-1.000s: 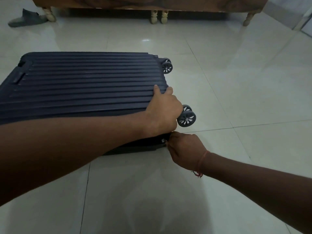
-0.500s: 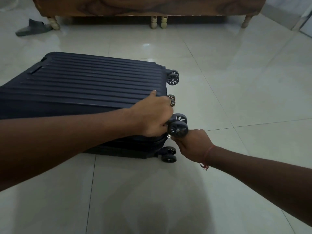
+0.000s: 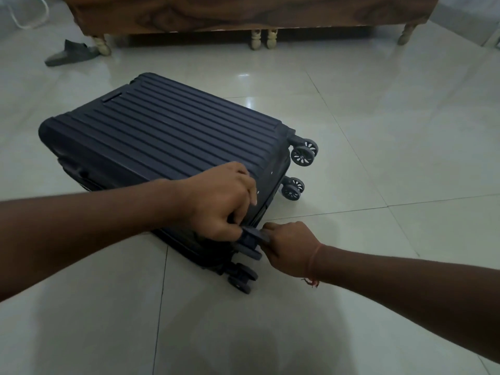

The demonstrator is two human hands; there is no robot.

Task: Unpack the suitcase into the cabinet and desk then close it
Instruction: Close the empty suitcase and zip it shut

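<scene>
A dark navy ribbed hard-shell suitcase (image 3: 167,136) lies flat and shut on the white tiled floor, its wheeled end pointing right and toward me. My left hand (image 3: 219,201) grips the near corner of the lid at that end, fingers curled over the edge. My right hand (image 3: 292,247), with a red thread at the wrist, is against the case's side seam right behind a near wheel (image 3: 250,246). Its fingers pinch the zipper pull there, which the wheel mostly hides.
A wooden bed frame (image 3: 243,12) on turned legs runs along the back. A grey slipper (image 3: 71,54) lies by its left leg, and a white cable (image 3: 27,20) loops at the far left. Bare tiles spread to the right and in front of the case.
The suitcase has turned on the floor, so its wheeled end now points toward me. My right hand has followed the seam round the near corner, and my left hand has slid down onto that corner.
</scene>
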